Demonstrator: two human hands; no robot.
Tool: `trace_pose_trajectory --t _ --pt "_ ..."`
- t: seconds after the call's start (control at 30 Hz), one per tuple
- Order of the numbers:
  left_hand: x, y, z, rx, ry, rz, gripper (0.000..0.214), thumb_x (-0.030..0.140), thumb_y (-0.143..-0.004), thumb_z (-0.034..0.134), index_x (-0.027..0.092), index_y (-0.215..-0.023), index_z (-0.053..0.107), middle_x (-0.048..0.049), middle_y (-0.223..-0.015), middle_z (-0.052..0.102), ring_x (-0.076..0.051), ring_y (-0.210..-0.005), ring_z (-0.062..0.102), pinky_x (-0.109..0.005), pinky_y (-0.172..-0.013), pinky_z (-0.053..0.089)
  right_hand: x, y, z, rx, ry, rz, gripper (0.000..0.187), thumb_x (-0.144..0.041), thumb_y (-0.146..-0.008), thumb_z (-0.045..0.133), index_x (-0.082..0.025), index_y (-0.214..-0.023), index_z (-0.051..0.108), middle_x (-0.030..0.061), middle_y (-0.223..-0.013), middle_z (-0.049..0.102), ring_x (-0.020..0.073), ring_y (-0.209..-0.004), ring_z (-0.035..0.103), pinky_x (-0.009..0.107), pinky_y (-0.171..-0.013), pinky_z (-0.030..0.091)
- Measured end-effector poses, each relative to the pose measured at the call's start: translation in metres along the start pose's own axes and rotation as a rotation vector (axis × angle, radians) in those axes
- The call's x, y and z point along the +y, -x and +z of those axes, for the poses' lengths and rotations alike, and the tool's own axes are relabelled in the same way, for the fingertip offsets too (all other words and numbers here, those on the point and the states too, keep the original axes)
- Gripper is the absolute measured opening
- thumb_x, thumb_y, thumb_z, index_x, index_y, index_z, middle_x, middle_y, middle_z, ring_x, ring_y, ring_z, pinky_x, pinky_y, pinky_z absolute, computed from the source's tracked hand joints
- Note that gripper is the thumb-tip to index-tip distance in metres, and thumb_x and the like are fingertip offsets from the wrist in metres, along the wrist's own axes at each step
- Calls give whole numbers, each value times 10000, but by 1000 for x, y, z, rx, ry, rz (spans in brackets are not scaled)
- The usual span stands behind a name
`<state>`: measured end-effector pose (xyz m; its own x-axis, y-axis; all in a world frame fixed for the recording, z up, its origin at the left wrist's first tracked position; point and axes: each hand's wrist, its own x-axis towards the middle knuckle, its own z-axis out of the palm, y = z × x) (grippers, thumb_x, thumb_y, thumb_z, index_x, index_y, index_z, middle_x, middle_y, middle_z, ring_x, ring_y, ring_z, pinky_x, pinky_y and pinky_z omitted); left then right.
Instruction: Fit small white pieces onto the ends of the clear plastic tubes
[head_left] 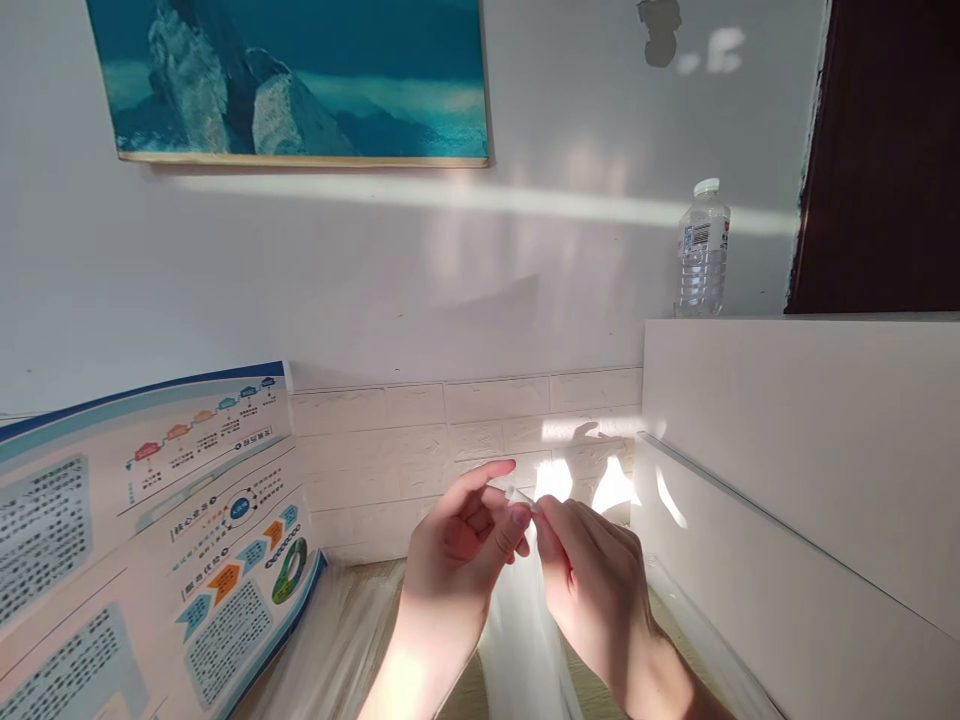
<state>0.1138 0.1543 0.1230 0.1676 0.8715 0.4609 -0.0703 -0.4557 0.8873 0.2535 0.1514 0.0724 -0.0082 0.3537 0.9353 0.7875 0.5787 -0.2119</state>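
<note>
A small white tube-like piece [519, 496] sits between my two hands near the lower middle of the view; its exact kind cannot be made out. My left hand [461, 560] holds it with the thumb against the other fingers, while its index finger stretches out above. Thumb and index finger of my right hand [600, 575] pinch the piece's right end. Beneath the hands hangs or lies a bundle of whitish translucent strands or film [521, 630]. A similar whitish bundle [330, 625] is to the left.
A printed poster sheet [232, 480] stands at the left. To the right is a white cabinet [795, 420] with a plastic bottle [703, 255] on top. A picture [300, 90] hangs on the wall above brick-patterned panelling [375, 430]. A dark door [885, 160] is at far right.
</note>
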Motion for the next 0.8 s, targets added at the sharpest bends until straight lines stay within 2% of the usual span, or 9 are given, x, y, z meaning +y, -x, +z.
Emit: trace_pose_trajectory --t 0.17,0.37,0.5,0.63,0.8 --pt "-2 -3 3 19 43 -29 314 359 -836 754 210 -1111 722 10 -717 605 -133 -633 602 -286 -636 518 -2 -2 0 -41 -206 85 294 -173 -1029 403 -206 -751 492 -29 -624 515 103 -554 423 259 -533 297" --pt "-7 -1 4 -4 -35 29 203 360 -873 691 218 -1013 729 9 -683 616 -139 -666 600 -281 -689 524 -2 -3 -5 -112 -323 122 294 -197 -1033 387 -199 -773 525 -26 -662 551 97 -586 482 246 -567 342" --pt "-13 3 2 -14 -77 79 100 323 -926 631 229 -924 661 3 -814 644 -135 -753 602 -253 -706 488 1 -5 -12 -213 -417 158 300 -239 -1036 386 -196 -788 549 -33 -624 475 95 -549 396 254 -523 282" --pt "-16 3 -1 -107 -43 139 102 300 -975 589 234 -904 618 11 -868 586 -134 -812 572 -257 -747 457 1 -7 -21 -310 -606 262 346 -358 -1035 420 -194 -771 571 -51 -558 324 94 -513 278 265 -490 204" --pt "-18 2 -6 -215 73 212 120 314 -971 609 230 -899 654 0 -849 554 -141 -760 565 -287 -711 452 -2 -7 -28 -431 -916 428 447 -507 -1008 467 -177 -732 589 -47 -559 326 91 -527 295 263 -504 208"
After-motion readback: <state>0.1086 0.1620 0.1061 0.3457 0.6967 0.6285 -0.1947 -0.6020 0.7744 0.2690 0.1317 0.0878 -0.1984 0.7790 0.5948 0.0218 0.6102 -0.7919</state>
